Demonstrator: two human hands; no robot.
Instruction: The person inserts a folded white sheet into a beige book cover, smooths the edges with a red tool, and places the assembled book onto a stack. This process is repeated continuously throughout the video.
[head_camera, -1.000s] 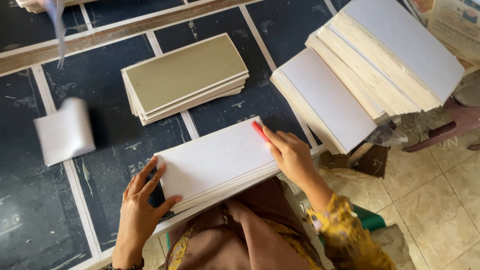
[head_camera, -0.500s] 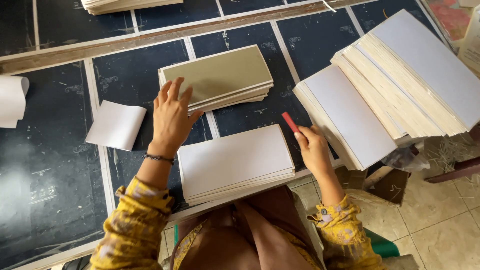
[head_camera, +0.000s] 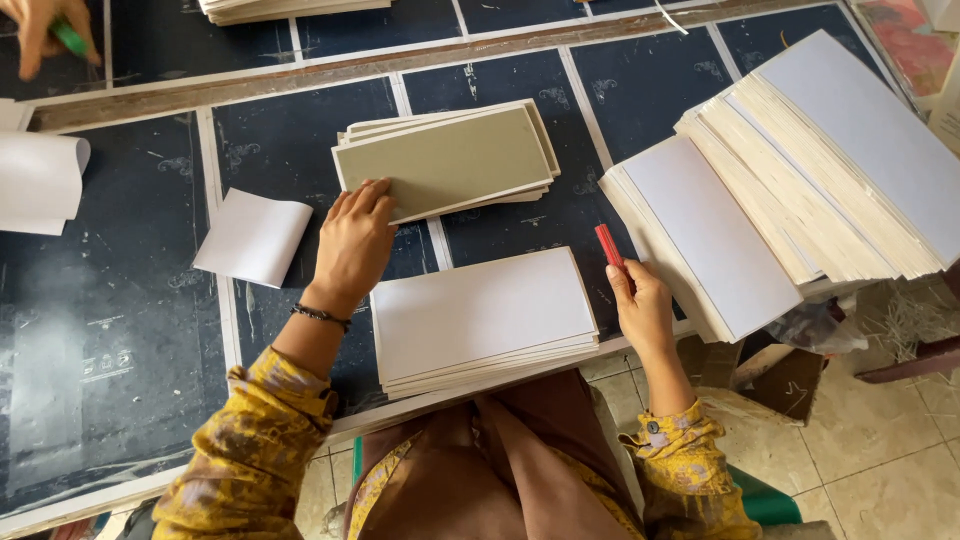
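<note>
Head view shows the left hand (head_camera: 352, 245) with fingers flat and together on the loosely fanned stack of grey-green cardboard sheets (head_camera: 447, 160) mid-table, the right hand (head_camera: 643, 312) pinching a red stick (head_camera: 609, 246); a careless drag could scatter that stack.

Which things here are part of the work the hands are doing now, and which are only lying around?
In use:
- left hand on the olive board stack
- right hand holding a red stick
- white sheet stack between the hands

Lying about:
- loose white sheet
- curled paper
- fanned white piles
- another person's hand
</note>
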